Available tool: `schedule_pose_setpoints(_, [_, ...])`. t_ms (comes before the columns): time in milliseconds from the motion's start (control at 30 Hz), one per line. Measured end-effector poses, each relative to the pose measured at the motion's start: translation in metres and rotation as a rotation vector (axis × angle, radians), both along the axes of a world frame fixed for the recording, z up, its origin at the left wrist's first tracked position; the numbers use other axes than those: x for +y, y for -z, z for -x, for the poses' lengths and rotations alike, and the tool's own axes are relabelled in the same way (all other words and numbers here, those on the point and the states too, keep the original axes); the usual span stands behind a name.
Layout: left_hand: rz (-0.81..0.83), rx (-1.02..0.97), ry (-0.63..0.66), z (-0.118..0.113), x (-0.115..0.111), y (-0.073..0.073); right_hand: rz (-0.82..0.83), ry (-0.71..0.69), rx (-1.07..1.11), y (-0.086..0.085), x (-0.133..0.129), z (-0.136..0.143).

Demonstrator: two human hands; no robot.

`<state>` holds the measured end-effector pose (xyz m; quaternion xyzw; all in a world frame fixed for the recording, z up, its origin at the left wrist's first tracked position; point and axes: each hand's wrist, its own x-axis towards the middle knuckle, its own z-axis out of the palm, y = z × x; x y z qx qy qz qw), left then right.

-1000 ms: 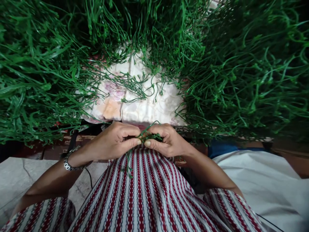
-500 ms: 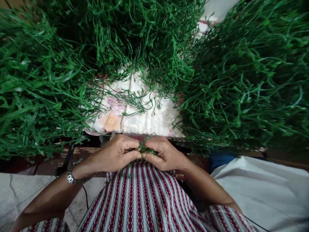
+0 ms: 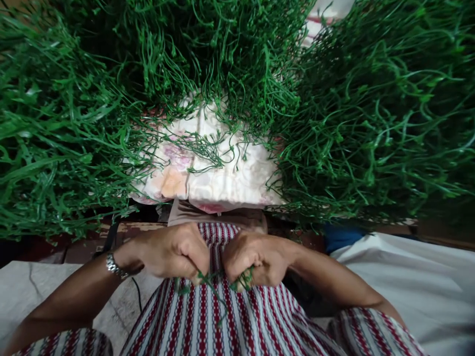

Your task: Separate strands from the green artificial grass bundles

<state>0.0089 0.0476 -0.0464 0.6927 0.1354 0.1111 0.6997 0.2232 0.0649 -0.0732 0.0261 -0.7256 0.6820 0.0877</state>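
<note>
My left hand (image 3: 174, 249) and my right hand (image 3: 254, 257) are both closed in fists over my lap, knuckles up, a small gap between them. Each grips part of a thin green plastic sprig (image 3: 213, 289) whose strands poke out below the fingers and hang onto the red-and-white striped cloth (image 3: 230, 321) on my knees. A metal watch (image 3: 112, 265) is on my left wrist.
Dense heaps of green plastic stems lie at the left (image 3: 55, 138), back (image 3: 218, 49) and right (image 3: 378, 113). Between them shows a pale floral cloth (image 3: 208, 178). A white sheet (image 3: 419, 282) lies at lower right, grey stone floor (image 3: 29, 287) at lower left.
My hands have drawn back toward my body and turned knuckles up, moving slightly apart. The sprig, earlier pinched at the fingertips, now hangs under the fists.
</note>
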Motion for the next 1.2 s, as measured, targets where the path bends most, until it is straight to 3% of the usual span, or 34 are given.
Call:
schedule_pose_setpoints(67, [-0.052, 0.061, -0.106, 0.002, 0.003, -0.003, -0.064, 0.209, -0.029, -0.005, 0.007, -0.005])
schedule_pose_setpoints(167, [-0.151, 0.245, -0.419, -0.001, 0.008, -0.003, -0.181, 0.552, -0.074, -0.008, 0.018, -0.005])
schedule_pose_setpoints(267, [-0.187, 0.284, -0.654, -0.008, 0.011, 0.002, -0.123, 0.643, -0.065, 0.0, 0.017, 0.008])
schedule_pose_setpoints(433, [-0.182, 0.286, -0.837, -0.015, 0.008, 0.015, 0.063, 0.89, -0.138, 0.019, -0.001, 0.027])
schedule_pose_setpoints(600, [0.013, 0.227, -0.957, -0.022, 0.002, 0.029, -0.121, 1.119, -0.096, 0.023, -0.007, 0.032])
schedule_pose_setpoints(700, [0.084, 0.18, -1.038, -0.028, 0.0, 0.035, -0.288, 1.096, -0.08, 0.023, -0.007, 0.032])
schedule_pose_setpoints(800, [0.055, 0.207, -1.05, -0.029, 0.001, 0.035, -0.466, 1.077, -0.11, 0.022, -0.007, 0.029])
schedule_pose_setpoints(900, [-0.136, 0.285, -0.885, -0.023, 0.004, 0.029, -0.702, 1.014, -0.182, 0.018, -0.005, 0.022])
schedule_pose_setpoints(967, [-0.322, 0.308, -0.696, -0.017, 0.006, 0.022, -0.798, 0.86, -0.198, 0.013, -0.003, 0.016])
schedule_pose_setpoints(1033, [-0.466, 0.284, -0.482, -0.009, 0.007, 0.014, -0.8, 0.66, -0.184, 0.009, -0.001, 0.01])
schedule_pose_setpoints(1100, [-0.497, 0.223, -0.31, -0.003, 0.008, 0.006, -0.731, 0.483, -0.155, 0.006, 0.002, 0.005])
schedule_pose_setpoints(1167, [-0.41, 0.198, -0.312, 0.002, 0.009, 0.001, -0.632, 0.391, -0.144, 0.003, 0.005, 0.0])
schedule_pose_setpoints(1200, [-0.343, 0.213, -0.403, 0.003, 0.009, 0.001, -0.581, 0.387, -0.15, 0.001, 0.006, -0.002])
